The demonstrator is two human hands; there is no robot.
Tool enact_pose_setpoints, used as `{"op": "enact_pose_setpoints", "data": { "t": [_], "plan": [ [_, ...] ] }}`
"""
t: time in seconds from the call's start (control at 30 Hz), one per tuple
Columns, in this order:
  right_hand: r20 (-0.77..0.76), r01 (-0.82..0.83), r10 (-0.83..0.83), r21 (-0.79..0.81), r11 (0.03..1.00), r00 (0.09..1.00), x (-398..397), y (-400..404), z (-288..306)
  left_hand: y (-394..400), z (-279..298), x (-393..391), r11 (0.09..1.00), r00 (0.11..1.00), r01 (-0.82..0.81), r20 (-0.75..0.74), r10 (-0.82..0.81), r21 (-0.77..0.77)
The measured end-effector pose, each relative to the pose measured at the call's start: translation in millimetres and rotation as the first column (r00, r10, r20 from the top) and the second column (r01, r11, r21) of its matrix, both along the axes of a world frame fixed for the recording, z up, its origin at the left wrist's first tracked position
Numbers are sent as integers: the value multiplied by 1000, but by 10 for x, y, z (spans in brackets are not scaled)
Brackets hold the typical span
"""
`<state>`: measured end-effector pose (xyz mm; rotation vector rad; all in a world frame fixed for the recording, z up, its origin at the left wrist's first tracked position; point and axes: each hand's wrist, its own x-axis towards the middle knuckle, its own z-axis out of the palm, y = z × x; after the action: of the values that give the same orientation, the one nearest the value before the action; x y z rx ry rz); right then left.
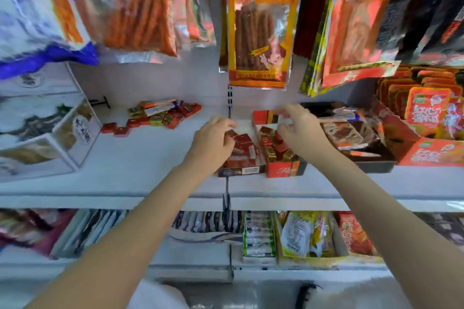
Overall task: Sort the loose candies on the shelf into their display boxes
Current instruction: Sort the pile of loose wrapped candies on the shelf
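A heap of loose candies in red, gold and orange wrappers lies at the back left of the white shelf. Two display boxes stand side by side at the shelf's middle: a dark one with red candies and a red one with red and gold candies. My left hand reaches into the dark box with curled fingers on the red candies. My right hand hovers over the red box, fingers bent near its raised lid; blur hides whether it holds a candy.
Snack bags hang low above the shelf. A white carton stands at the left, a dark tray of packets and red snack boxes at the right. Below is another shelf of goods.
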<state>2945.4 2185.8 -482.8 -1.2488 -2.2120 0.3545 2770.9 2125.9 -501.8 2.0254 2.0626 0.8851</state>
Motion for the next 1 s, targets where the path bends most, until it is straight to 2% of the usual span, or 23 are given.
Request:
{"op": "enact_pose_setpoints", "data": {
  "t": [0.13, 0.23, 0.37, 0.5, 0.6, 0.67, 0.8, 0.9, 0.97, 1.0],
  "plan": [
    [-10, -179, 179, -95, 979, 984, -686, 42, -54, -61, -116, -634, 989, 990, -138, 6, 139, -48],
    [103, -273, 289, -146, 951, 952, -1144, 261, -131, 2, -211, -1036, 975, 975, -212, -85, 207, -59],
    [311, -314, 364, -201, 928, 878, -1727, 657, -263, 211, -393, -1451, 975, 957, -190, -243, 157, -116],
    [402, -347, 400, -201, 916, 824, -2144, 926, -445, 418, -511, -1575, 988, 966, -118, -241, 92, -96],
    [424, -369, 405, -169, 914, 810, -2248, 1036, -558, 474, -539, -1595, 989, 972, -148, -187, 144, -8],
    [394, -380, 406, -145, 914, 825, -2232, 1054, -572, 428, -534, -1611, 986, 974, -168, -154, 165, -5],
    [342, -413, 448, -174, 894, 826, -2147, 979, -485, 233, -473, -1659, 990, 993, -117, 2, 117, -81],
    [347, -472, 520, -217, 854, 781, -2138, 835, -471, 56, -430, -1672, 980, 984, -98, 131, 122, -175],
    [393, -524, 554, -192, 830, 734, -2161, 755, -503, -49, -435, -1667, 972, 978, -98, 161, 134, -214],
    [381, -533, 556, -175, 828, 739, -2168, 711, -509, -95, -438, -1661, 970, 979, -104, 148, 139, -221]
  ]
}}
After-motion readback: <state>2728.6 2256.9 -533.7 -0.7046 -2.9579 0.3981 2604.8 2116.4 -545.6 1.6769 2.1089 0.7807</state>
